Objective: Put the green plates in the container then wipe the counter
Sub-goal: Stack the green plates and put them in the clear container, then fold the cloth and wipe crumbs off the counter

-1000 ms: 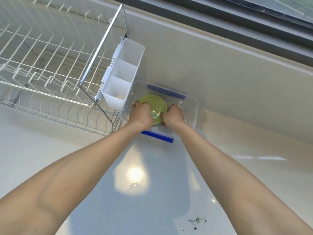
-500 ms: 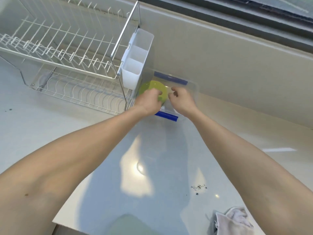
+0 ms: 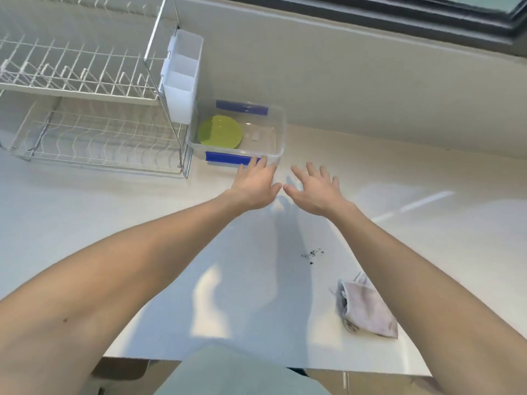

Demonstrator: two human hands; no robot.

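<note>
Green plates (image 3: 220, 134) lie stacked flat in the left half of a clear plastic container (image 3: 278, 129) with blue clips, which stands against the wall on the white counter (image 3: 385, 201). My left hand (image 3: 255, 185) hovers open just in front of the container's near blue clip, fingers spread and holding nothing. Beside it, over the bare counter, my right hand (image 3: 312, 189) is open too, palm down. A crumpled pale cloth (image 3: 366, 310) rests near the counter's front edge on the right. A small patch of dark crumbs (image 3: 312, 254) lies between the cloth and my hands.
A white wire dish rack (image 3: 85, 109) with no dishes in it fills the left side, with a white cutlery holder (image 3: 181, 81) hanging on its right end right next to the container. The counter's front edge runs along the bottom.
Both hands let go of the green plates inside the container and drew back toward me, opening over the counter. The view tilted down, bringing the cloth and the counter's front edge into sight.
</note>
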